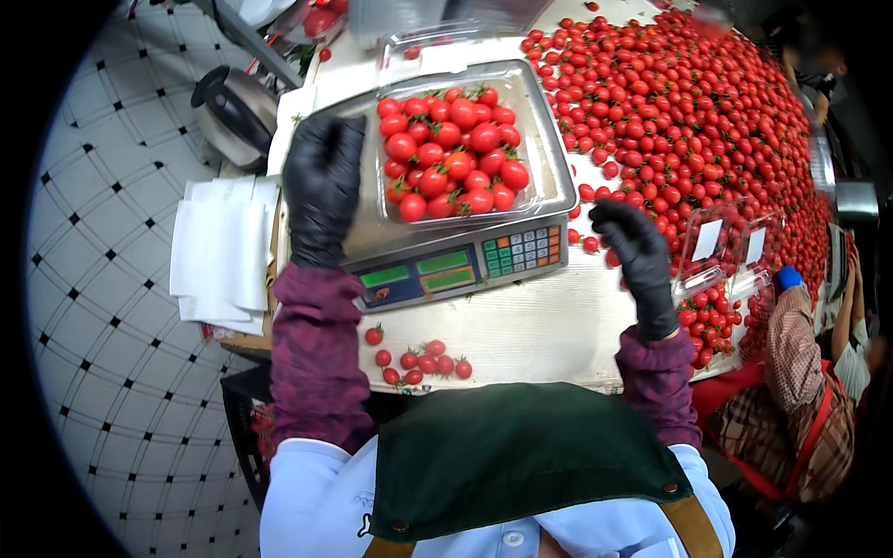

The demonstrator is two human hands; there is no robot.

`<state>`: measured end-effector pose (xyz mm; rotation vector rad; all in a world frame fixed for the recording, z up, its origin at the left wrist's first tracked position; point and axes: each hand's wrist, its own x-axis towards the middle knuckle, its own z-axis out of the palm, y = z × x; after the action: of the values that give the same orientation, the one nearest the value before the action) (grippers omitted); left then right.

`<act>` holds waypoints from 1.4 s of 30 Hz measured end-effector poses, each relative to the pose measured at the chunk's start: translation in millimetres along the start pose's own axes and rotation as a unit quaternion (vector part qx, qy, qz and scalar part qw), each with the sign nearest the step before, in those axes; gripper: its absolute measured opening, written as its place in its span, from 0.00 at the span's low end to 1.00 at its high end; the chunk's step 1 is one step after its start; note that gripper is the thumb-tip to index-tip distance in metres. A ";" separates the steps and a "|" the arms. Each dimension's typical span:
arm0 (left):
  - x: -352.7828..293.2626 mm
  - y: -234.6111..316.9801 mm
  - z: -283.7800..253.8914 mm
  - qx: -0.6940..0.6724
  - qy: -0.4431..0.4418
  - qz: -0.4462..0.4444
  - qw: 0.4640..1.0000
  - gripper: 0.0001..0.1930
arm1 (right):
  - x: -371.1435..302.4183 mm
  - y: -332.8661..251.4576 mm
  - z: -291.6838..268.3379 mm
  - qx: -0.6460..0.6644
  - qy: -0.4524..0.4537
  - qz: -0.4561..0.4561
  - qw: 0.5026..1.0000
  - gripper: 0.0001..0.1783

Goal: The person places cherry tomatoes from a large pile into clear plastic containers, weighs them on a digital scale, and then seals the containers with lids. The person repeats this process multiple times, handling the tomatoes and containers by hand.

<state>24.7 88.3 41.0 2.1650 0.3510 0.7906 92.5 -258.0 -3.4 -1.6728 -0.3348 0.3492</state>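
Observation:
A clear plastic punnet (534,149) full of red cherry tomatoes (451,153) sits on the steel pan of an electronic scale (465,263). My left hand (321,186), in a black glove, hovers over the left side of the scale pan, fingers curled, holding nothing I can see. My right hand (634,251), also gloved, is raised just right of the scale's keypad, fingers bent and apart, at the edge of a big heap of loose tomatoes (688,112).
A few loose tomatoes (423,361) lie near the table's front edge. Empty clear punnets (730,246) stand at the right, where another person in a plaid sleeve (800,344) works. White paper sheets (221,253) and a metal pot (233,112) are at the left.

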 end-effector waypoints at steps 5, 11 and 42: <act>41.9 -48.8 -6.1 -0.132 -0.068 -0.181 0.972 0.22 | 47.5 -46.1 16.1 0.018 0.017 0.062 0.998 0.18; 64.4 -66.7 51.8 -0.268 -0.078 -0.309 0.909 0.25 | 68.8 -26.8 64.5 0.008 -0.133 0.150 0.980 0.22; 62.9 -54.8 8.7 -0.493 -0.069 -0.249 0.831 0.37 | 106.5 -52.9 95.2 -0.216 -0.154 -0.292 0.919 0.22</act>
<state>79.1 149.2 21.7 1.0617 0.3098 0.3602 148.9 -121.5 33.6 -1.8446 -1.1893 0.0855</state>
